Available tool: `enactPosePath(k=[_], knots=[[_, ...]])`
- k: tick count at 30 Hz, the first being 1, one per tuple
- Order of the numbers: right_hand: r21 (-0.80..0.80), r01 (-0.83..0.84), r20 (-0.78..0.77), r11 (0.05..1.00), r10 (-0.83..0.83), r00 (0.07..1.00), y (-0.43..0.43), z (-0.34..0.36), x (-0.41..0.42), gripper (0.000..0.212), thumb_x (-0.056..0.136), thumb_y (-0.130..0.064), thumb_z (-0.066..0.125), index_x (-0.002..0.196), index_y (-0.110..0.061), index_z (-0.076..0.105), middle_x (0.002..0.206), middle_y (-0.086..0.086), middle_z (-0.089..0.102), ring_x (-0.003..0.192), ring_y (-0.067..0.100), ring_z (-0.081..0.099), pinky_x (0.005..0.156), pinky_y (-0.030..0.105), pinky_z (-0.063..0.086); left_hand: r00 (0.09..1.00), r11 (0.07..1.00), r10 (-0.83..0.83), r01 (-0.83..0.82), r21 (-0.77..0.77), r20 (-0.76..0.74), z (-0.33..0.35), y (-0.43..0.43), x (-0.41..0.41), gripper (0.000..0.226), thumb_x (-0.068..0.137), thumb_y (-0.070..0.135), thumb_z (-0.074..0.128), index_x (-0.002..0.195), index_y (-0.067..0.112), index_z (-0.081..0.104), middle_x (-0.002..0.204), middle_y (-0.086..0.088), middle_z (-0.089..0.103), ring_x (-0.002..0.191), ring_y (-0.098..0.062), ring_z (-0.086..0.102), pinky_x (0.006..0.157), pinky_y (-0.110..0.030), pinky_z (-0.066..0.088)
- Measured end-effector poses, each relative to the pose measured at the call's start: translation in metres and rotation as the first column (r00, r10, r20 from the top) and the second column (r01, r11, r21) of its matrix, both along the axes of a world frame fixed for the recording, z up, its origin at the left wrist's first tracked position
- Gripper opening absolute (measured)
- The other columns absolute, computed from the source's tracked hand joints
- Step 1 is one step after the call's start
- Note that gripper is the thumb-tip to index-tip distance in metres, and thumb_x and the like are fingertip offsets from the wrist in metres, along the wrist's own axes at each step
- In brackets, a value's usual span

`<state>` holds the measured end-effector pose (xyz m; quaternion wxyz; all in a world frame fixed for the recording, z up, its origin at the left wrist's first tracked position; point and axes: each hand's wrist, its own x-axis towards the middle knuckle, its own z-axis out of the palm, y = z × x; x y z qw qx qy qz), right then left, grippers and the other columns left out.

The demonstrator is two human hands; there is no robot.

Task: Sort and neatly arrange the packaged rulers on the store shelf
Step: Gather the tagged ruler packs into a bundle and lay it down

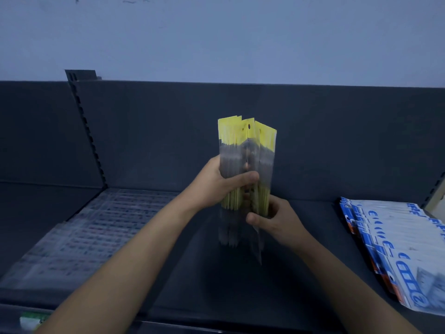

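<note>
At the lower left of the frame, a row of clear packaged rulers [96,225] lies flat on the dark shelf [216,285]. Rows of reddish print show through the film, too blurred to read.

At centre, a bundle of yellow-topped ruler packs [245,150] stands upright above the shelf, held in both hands. The left grip [224,179] is wrapped round the bundle's middle, thumb across the front. The right grip [272,220] pinches the lower right edge, fingers curled behind.

The packs look light. They are probably stiff along their length from the rulers inside, but the sleeves are glossy film and likely slippery. The yellow tops are already fanned unevenly, so single packs could slide out. The best hold seems to be round the middle, with the other hand squaring the bottom ends. The yellow headers have hang holes, and no wording can be made out.

At the right edge, blue-and-white packs [397,237] lie overlapped on the shelf. They carry bold blue characters that I cannot read.
</note>
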<state>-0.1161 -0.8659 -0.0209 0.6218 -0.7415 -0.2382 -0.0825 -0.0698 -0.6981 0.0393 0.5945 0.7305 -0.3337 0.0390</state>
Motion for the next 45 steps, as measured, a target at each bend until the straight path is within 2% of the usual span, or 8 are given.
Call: enactPosePath(k=[6, 11, 19, 27, 31, 37, 41, 45], knots=[[0.091, 0.187, 0.024, 0.978, -0.190, 0.981, 0.005, -0.009, 0.010, 0.022, 0.080, -0.043, 0.067, 0.085, -0.022, 0.072, 0.081, 0.009, 0.071, 0.074, 0.011, 0.066, 0.065, 0.022, 0.053, 0.996, 0.998, 0.065, -0.065, -0.006, 0.058, -0.004, -0.001, 0.002, 0.019, 0.094, 0.021, 0.061, 0.109, 0.010, 0.064, 0.099, -0.010, 0.070, 0.092, -0.021, 0.069, 0.082, -0.034, 0.057], [0.083, 0.364, 0.077, 0.928, -0.370, 0.926, 0.005, -0.017, 0.015, 0.033, 0.094, -0.029, 0.053, 0.079, -0.002, 0.064, 0.072, 0.004, 0.069, 0.072, 0.014, 0.066, 0.069, 0.023, 0.052, 0.980, 0.975, 0.197, -0.194, -0.109, 0.018, -0.013, -0.004, 0.008, 0.014, 0.091, 0.019, 0.061, 0.105, 0.020, 0.059, 0.084, 0.000, 0.071, 0.076, -0.014, 0.071, 0.068, -0.024, 0.055], [-0.043, 0.370, 0.177, 0.928, -0.357, 0.917, 0.017, -0.014, 0.023, 0.058, 0.075, -0.078, 0.046, 0.098, -0.025, 0.047, 0.080, 0.007, 0.059, 0.070, 0.019, 0.059, 0.059, 0.031, 0.049, 0.992, 0.978, 0.126, -0.129, -0.162, -0.027, -0.013, -0.026, 0.008, 0.015, 0.081, 0.055, 0.066, 0.077, 0.042, 0.059, 0.095, -0.001, 0.069, 0.096, -0.020, 0.068, 0.087, -0.046, 0.056], [-0.170, 0.341, 0.162, 0.925, -0.315, 0.935, 0.015, -0.014, 0.032, 0.054, 0.077, -0.080, 0.041, 0.102, -0.033, 0.048, 0.085, -0.010, 0.065, 0.074, 0.005, 0.063, 0.059, 0.026, 0.051, 0.996, 0.973, 0.015, -0.035, -0.230, -0.090, -0.017, -0.027, 0.007, 0.051, 0.073, 0.044, 0.077, 0.113, 0.031, 0.048, 0.099, 0.006, 0.067, 0.093, -0.011, 0.067, 0.081, -0.028, 0.056], [-0.170, 0.145, 0.060, 0.975, -0.136, 0.989, 0.018, -0.011, 0.034, 0.068, 0.066, -0.067, 0.070, 0.123, -0.037, 0.049, 0.105, -0.024, 0.064, 0.096, -0.003, 0.062, 0.073, 0.010, 0.047, 0.991, 0.975, 0.081, -0.100, -0.196, -0.103, -0.014, -0.024, 0.008, 0.060, 0.069, 0.045, 0.080, 0.115, 0.017, 0.053, 0.102, -0.001, 0.066, 0.098, -0.015, 0.067, 0.084, -0.031, 0.054], [-0.295, 0.059, -0.044, 0.954, -0.075, 0.996, 0.015, -0.007, 0.040, 0.058, 0.049, -0.051, 0.090, 0.097, -0.029, 0.064, 0.092, -0.008, 0.071, 0.085, 0.005, 0.066, 0.071, 0.029, 0.055, 0.959, 0.878, 0.153, -0.243, -0.412, -0.240, -0.027, -0.013, 0.009, 0.028, 0.067, 0.029, 0.086, 0.080, 0.018, 0.065, 0.084, -0.015, 0.068, 0.086, -0.028, 0.068, 0.081, -0.039, 0.055], [-0.440, 0.147, -0.014, 0.886, -0.170, 0.985, 0.006, -0.003, 0.045, 0.059, 0.044, -0.060, 0.086, 0.088, -0.026, 0.066, 0.085, -0.005, 0.070, 0.079, 0.010, 0.066, 0.073, 0.041, 0.057, 0.908, 0.815, 0.174, -0.350, -0.462, -0.382, -0.036, -0.009, 0.011, 0.048, 0.058, 0.048, 0.085, 0.087, 0.011, 0.072, 0.093, -0.009, 0.073, 0.090, -0.018, 0.069, 0.082, -0.032, 0.056], [-0.655, 0.235, 0.081, 0.718, -0.243, 0.967, -0.011, 0.002, 0.054, 0.050, 0.050, -0.064, 0.081, 0.078, -0.031, 0.056, 0.074, -0.013, 0.062, 0.069, 0.003, 0.058, 0.059, 0.027, 0.048, 0.858, 0.743, 0.115, -0.409, -0.530, -0.500, -0.040, 0.005, 0.023, 0.064, 0.054, 0.044, 0.091, 0.105, 0.015, 0.066, 0.103, -0.005, 0.073, 0.100, -0.020, 0.069, 0.096, -0.041, 0.052]])
